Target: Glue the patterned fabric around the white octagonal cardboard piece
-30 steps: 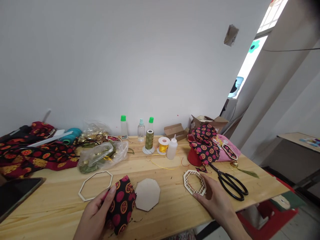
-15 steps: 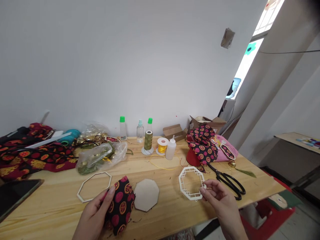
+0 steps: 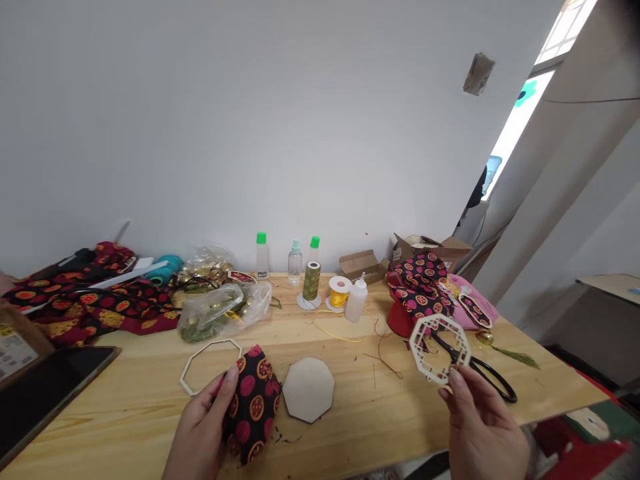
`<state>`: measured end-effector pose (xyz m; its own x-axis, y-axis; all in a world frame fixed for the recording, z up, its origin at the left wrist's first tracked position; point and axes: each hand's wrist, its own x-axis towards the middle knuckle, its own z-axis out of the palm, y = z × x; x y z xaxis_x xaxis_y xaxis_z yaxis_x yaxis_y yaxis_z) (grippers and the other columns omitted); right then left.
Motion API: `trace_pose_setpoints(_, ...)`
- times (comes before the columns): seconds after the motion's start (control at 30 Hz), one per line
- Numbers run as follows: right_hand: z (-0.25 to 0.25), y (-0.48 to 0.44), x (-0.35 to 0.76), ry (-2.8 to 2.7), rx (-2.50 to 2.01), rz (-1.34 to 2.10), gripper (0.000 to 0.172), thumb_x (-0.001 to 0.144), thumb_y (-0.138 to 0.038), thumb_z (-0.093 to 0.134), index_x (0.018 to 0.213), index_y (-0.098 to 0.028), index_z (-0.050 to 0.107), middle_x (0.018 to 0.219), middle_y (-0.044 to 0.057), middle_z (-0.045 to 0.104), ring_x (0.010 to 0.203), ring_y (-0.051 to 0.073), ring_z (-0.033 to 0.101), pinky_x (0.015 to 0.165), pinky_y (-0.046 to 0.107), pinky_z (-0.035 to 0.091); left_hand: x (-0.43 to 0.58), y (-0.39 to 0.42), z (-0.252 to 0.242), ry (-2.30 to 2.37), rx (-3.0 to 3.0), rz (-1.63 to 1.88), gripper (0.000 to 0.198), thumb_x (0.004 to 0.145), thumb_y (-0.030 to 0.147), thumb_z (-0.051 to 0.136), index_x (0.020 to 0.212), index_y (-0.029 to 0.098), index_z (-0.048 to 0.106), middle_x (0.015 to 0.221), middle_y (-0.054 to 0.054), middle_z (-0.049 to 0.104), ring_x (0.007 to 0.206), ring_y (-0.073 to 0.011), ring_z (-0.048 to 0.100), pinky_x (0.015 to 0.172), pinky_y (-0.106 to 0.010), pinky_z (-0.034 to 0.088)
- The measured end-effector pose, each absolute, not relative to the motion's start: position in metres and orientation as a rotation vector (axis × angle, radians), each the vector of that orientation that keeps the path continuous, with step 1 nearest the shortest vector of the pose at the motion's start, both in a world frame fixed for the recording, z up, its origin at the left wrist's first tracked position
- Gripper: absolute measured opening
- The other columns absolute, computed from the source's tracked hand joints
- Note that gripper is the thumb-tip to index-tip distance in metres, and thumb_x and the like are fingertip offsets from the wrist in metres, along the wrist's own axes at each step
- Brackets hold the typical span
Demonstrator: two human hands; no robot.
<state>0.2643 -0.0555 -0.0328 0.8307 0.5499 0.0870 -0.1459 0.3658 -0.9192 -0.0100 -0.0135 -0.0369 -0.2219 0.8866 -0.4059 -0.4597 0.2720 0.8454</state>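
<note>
Head view: a pine desk (image 3: 360, 393) carries everything. The left hand (image 3: 200, 433) has its grip clamped on folded black-and-red printed fabric (image 3: 253, 407), just beside a cardboard octagon (image 3: 308, 390). The right hand (image 3: 483, 427) pinches a white lattice octagon (image 3: 440, 320) at its edge, its grip closed, and raises it over black-handled scissors (image 3: 495, 387) — seemingly for a look.

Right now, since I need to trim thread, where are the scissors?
In the head view, the black-handled scissors lie toward the right of the wooden table, behind the lattice frame in the right hand.
</note>
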Motion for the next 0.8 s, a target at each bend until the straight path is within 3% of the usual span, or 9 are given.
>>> trace_pose_setpoints(0.13,-0.047,-0.045,0.24,-0.83,-1.249,0.909,0.028,0.049,-0.032,0.076,0.07,-0.017,0.068,0.057,0.001,0.063,0.047,0.012,0.055,0.045,0.022,0.048,-0.008,-0.013,-0.03,1.202,0.35,1.391,0.022,0.066,0.023,0.064,0.088,0.019,0.064,0.068,0.0,0.07,0.068,-0.0191,0.065,0.049,-0.021,0.051)
trace_pose_setpoints(0.27,-0.061,-0.029,0.205,-1.089,-1.173,1.123,0.024,0.057,-0.035,0.07,0.074,-0.017,0.067,0.07,0.002,0.062,0.051,0.012,0.055,0.048,0.023,0.047,-0.008,-0.015,-0.029,1.165,0.324,1.419,0.017,0.07,0.023,0.06,0.086,0.018,0.064,0.069,-0.001,0.07,0.069,-0.019,0.065,0.053,-0.023,0.052)
trace_pose_setpoints(0.43,-0.066,-0.019,0.191,-1.438,-1.334,0.955,0.022,0.061,-0.022,0.066,0.083,-0.019,0.066,0.065,-0.002,0.054,0.051,0.009,0.048,0.048,0.02,0.041,-0.009,-0.017,-0.034,1.22,0.367,1.4,0.022,0.071,0.021,0.061,0.093,0.017,0.063,0.068,-0.001,0.07,0.063,-0.0177,0.064,0.055,-0.024,0.052)
trace_pose_setpoints(0.6,-0.064,-0.022,0.193,-1.671,-1.488,0.832,0.039,0.059,-0.018,0.069,0.097,-0.019,0.06,0.07,-0.002,0.052,0.051,0.01,0.045,0.05,0.022,0.041,-0.01,-0.016,-0.036,1.244,0.361,1.385,0.022,0.072,0.021,0.06,0.093,0.017,0.063,0.067,-0.001,0.069,0.058,-0.0162,0.063,0.055,-0.025,0.051)
trace_pose_setpoints(0.8,-0.05,-0.026,0.188,-1.864,-1.626,0.687,0.054,0.055,-0.019,0.072,0.106,-0.016,0.055,0.086,0.004,0.055,0.064,0.015,0.053,0.063,0.027,0.045,-0.01,-0.016,-0.036,1.23,0.345,1.409,0.018,0.067,0.018,0.064,0.085,0.017,0.065,0.069,0.0,0.069,0.059,-0.015,0.062,0.048,-0.02,0.048)
